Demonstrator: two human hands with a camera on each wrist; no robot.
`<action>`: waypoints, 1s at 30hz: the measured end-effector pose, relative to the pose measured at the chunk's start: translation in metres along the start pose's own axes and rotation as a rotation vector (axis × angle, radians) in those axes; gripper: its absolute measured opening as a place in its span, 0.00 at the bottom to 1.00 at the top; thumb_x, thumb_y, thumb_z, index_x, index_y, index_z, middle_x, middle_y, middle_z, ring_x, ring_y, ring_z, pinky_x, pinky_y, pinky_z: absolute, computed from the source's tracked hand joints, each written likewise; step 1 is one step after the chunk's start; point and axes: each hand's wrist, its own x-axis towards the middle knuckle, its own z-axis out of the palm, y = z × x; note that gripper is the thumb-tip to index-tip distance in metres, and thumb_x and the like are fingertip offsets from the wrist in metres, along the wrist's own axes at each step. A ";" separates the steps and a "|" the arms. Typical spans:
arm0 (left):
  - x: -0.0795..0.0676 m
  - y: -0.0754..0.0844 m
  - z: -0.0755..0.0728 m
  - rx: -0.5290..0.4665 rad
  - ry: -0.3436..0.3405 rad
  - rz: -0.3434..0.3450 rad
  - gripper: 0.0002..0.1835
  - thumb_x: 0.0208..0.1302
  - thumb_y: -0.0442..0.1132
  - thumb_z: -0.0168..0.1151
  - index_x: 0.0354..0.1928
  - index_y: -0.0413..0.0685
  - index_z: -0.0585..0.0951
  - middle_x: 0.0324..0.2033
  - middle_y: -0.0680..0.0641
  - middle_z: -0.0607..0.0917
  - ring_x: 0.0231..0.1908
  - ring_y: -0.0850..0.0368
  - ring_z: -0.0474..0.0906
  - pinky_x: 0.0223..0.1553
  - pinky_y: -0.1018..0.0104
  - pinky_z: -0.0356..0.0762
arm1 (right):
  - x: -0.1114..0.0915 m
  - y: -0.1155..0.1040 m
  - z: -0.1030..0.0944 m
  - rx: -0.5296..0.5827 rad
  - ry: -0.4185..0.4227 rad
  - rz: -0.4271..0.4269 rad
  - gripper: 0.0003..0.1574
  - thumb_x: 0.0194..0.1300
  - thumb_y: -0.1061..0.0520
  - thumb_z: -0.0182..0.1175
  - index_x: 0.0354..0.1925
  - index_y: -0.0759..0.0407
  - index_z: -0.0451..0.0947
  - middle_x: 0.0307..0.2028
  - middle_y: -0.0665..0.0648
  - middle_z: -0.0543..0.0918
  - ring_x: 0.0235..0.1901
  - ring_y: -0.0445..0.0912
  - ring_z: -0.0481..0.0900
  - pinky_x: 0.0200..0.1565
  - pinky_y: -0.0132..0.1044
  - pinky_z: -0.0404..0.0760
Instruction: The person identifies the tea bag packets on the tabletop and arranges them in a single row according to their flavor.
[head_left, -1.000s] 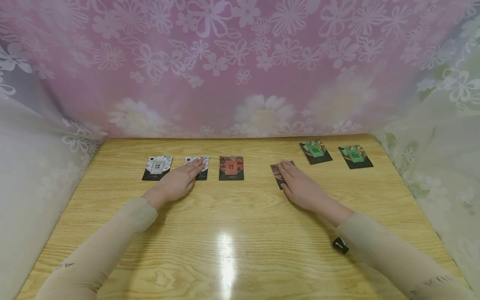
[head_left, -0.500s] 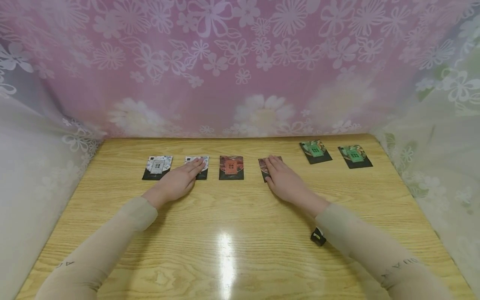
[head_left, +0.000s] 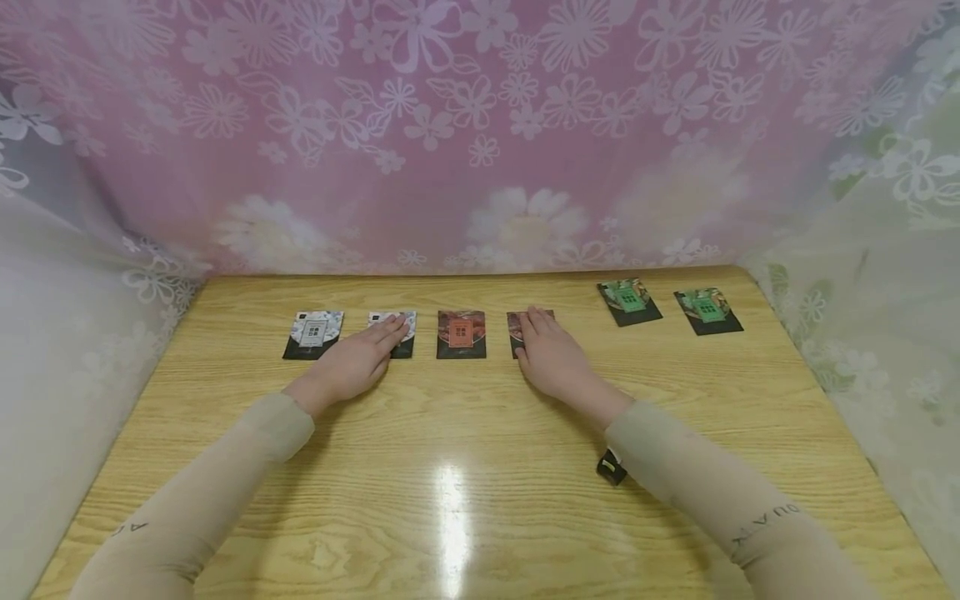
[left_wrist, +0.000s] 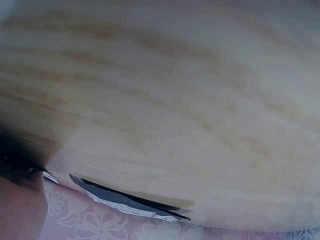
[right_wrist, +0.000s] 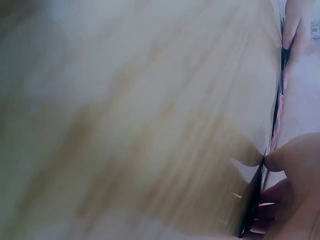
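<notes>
My left hand (head_left: 354, 363) lies with straight fingers across a white-and-black sachet (head_left: 403, 348), covering much of its label. A matching white sachet (head_left: 312, 335) lies just left of that hand. With extended fingers, my right hand (head_left: 555, 360) rests on a red-and-black sachet (head_left: 515, 330), whose right side is mostly hidden. Between the hands lies another red sachet (head_left: 461, 335), flat and untouched. The right wrist view shows the right thumb at the dark edge of its sachet (right_wrist: 253, 200), with the left hand (right_wrist: 298, 27) beyond.
Two green-and-black sachets, one nearer (head_left: 629, 302) and one farther right (head_left: 708, 312), lie slightly turned beyond my right hand. A pink floral curtain (head_left: 480, 217) hangs along the far edge of the wooden table (head_left: 375, 500). Pale curtains flank both sides.
My right hand has slid the red sachet leftward and slightly away from me, straightening it level with the other red one. The left hand stays in place.
</notes>
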 end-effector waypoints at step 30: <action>-0.002 0.004 -0.004 0.007 0.012 0.010 0.32 0.83 0.39 0.48 0.84 0.41 0.58 0.83 0.39 0.59 0.83 0.40 0.56 0.84 0.44 0.59 | -0.004 0.043 -0.004 0.042 -0.041 -0.280 0.40 0.83 0.55 0.52 0.83 0.67 0.54 0.83 0.68 0.55 0.84 0.62 0.53 0.85 0.58 0.54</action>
